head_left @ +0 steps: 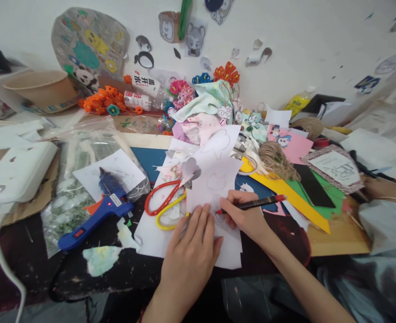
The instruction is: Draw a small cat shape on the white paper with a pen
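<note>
My right hand (pixel 243 213) is closed round a dark pen (pixel 260 203) with a red end, its tip touching white paper (pixel 228 246). Flat on the same paper, fingers stretched forward, lies my left hand (pixel 193 244). A rounded pencil outline (pixel 216 181) shows above the fingers, and a larger outline (pixel 218 144) is farther up. Scissors with a red handle loop (pixel 151 211) and a yellow handle loop (pixel 160 222) lie just left of the drawings, near my left fingertips.
A blue glue gun (pixel 95 220) rests at the left on a plastic bag, beside a white box (pixel 19 172). Yarn flowers (pixel 105 99), fabric scraps (pixel 204 101) and twine (pixel 275 157) crowd the back. At the right edge is another person's sleeve (pixel 386 233).
</note>
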`<state>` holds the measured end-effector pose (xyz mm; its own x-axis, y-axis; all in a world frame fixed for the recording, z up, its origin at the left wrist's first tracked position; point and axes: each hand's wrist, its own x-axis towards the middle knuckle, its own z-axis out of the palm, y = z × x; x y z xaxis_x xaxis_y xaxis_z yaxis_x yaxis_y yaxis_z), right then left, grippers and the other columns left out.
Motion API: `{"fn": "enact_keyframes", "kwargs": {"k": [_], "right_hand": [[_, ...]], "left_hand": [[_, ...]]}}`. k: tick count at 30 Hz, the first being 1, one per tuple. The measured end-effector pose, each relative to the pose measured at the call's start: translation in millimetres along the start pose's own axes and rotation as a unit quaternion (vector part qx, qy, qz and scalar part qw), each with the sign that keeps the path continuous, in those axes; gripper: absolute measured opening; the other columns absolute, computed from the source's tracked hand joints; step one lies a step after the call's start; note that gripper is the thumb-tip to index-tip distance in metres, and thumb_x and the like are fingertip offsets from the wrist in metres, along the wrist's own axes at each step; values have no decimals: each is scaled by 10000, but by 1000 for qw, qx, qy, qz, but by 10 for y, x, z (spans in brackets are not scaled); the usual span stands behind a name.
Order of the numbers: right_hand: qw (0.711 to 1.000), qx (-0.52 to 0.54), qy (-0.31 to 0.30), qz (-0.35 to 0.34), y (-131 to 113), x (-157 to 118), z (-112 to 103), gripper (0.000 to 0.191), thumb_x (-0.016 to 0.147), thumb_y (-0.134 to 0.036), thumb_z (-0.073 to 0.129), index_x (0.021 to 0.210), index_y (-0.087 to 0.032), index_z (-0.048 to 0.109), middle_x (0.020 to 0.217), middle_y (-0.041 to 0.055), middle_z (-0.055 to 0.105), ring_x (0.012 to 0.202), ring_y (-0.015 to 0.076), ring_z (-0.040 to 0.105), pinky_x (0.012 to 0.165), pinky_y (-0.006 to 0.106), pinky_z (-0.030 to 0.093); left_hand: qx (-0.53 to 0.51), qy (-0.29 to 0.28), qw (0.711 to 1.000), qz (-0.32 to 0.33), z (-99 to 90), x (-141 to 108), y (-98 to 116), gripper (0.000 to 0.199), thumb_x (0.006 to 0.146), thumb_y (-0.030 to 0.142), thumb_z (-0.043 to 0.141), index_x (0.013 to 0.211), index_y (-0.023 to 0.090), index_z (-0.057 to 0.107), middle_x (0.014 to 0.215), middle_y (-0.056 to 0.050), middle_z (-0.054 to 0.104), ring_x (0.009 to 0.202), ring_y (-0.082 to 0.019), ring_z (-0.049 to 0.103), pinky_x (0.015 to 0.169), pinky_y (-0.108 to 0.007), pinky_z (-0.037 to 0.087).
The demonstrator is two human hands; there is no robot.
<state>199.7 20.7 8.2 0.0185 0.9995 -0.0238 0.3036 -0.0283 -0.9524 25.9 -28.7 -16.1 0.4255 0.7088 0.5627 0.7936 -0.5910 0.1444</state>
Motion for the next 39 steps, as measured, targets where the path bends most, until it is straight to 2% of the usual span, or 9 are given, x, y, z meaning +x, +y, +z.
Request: {"fn": "enact_keyframes", "kwargs": {"k": [4, 12, 17, 21, 27, 29, 36, 39], "right_hand": [[1000, -4, -2, 2, -13, -5, -13, 340, 791, -244, 655, 494, -220, 490, 366, -45, 518, 284, 89, 431, 318, 202, 315], [1000, -1, -5, -1, -5, -4, 8, 337, 829, -277, 648, 537, -218, 490, 407, -45, 555, 320, 88, 478, 358, 193, 370], [1000, -13, 2, -2, -28, -8, -7, 326, 788, -244, 631, 493, -217, 492, 362, -50, 512, 278, 86, 429, 313, 195, 310], [999, -16, 30, -6, -27, -20, -29, 316, 763, -224, 620, 479, -220, 480, 352, -54, 503, 272, 89, 422, 312, 200, 303], [992, -4, 122, -15, 3, -66, -87, 336, 764, -212, 608, 467, -223, 450, 342, -66, 473, 275, 75, 394, 323, 201, 282], [991, 2, 136, -15, 9, -78, -103, 344, 775, -216, 606, 469, -223, 448, 343, -67, 470, 276, 76, 397, 322, 202, 280], [993, 13, 121, -6, 37, -83, -112, 329, 790, -217, 637, 498, -215, 485, 378, -58, 519, 291, 81, 435, 325, 199, 303], [995, 19, 101, 0, 48, -93, -112, 330, 785, -203, 629, 492, -220, 478, 360, -57, 512, 264, 83, 415, 304, 204, 271]], "left_hand": [[1, 2, 1000, 3, 3, -5, 1, 371, 1049, 319, 438, 1277, 106, 639, 1430, -107, 603, 1293, -233, 599, 1111, -400, 329], [-4, 14, 1000, 1, 10, -11, 9, 372, 1046, 312, 443, 1274, 95, 641, 1428, -112, 605, 1281, -237, 609, 1108, -401, 330], [-3, 14, 1000, 2, 7, -13, 9, 369, 1048, 310, 436, 1263, 96, 645, 1417, -114, 615, 1280, -237, 610, 1098, -405, 342], [-3, 12, 1000, 4, 8, -11, 8, 369, 1048, 310, 437, 1267, 96, 643, 1422, -114, 610, 1288, -237, 605, 1093, -407, 347], [-3, 9, 1000, 0, 12, -13, 9, 375, 1053, 317, 424, 1268, 99, 641, 1430, -115, 602, 1289, -233, 604, 1092, -407, 346], [-3, 10, 1000, 1, 14, -11, 5, 369, 1053, 315, 428, 1263, 101, 643, 1427, -113, 604, 1287, -232, 606, 1088, -408, 350], [-1, 16, 1000, 3, 1, 1, 5, 362, 1051, 304, 431, 1259, 97, 644, 1421, -114, 608, 1275, -233, 615, 1077, -408, 360], [-2, 13, 1000, 5, -4, 2, 9, 363, 1052, 305, 429, 1254, 96, 646, 1422, -114, 608, 1278, -235, 614, 1074, -409, 361]]}}
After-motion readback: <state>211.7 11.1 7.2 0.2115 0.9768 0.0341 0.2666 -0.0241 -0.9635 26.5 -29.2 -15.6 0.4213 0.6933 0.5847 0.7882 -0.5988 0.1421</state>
